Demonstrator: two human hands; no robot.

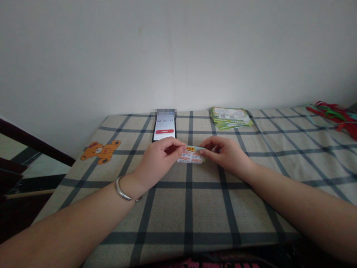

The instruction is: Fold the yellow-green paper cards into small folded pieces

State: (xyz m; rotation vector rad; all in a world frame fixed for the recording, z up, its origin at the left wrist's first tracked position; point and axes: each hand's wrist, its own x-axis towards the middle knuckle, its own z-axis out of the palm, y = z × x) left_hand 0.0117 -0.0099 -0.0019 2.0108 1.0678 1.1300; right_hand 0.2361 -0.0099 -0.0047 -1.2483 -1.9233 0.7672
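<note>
A small printed paper card (191, 155) with a yellow-and-red label and orange rows of print lies bent or curled between my hands, just above the checked cloth. My left hand (157, 158) pinches its left end between thumb and fingers. My right hand (225, 154) holds its right end with the fingertips. Part of the card is hidden by my fingers. A silver bangle (122, 188) circles my left wrist.
A smartphone (164, 130) showing a timer lies at the far edge of the checked cloth (189, 219). To its right is a stack of green printed cards (230, 118). Red and green ribbons (331, 119) lie far right, beside a white wall (178, 48). A bear print (100, 151) marks the left.
</note>
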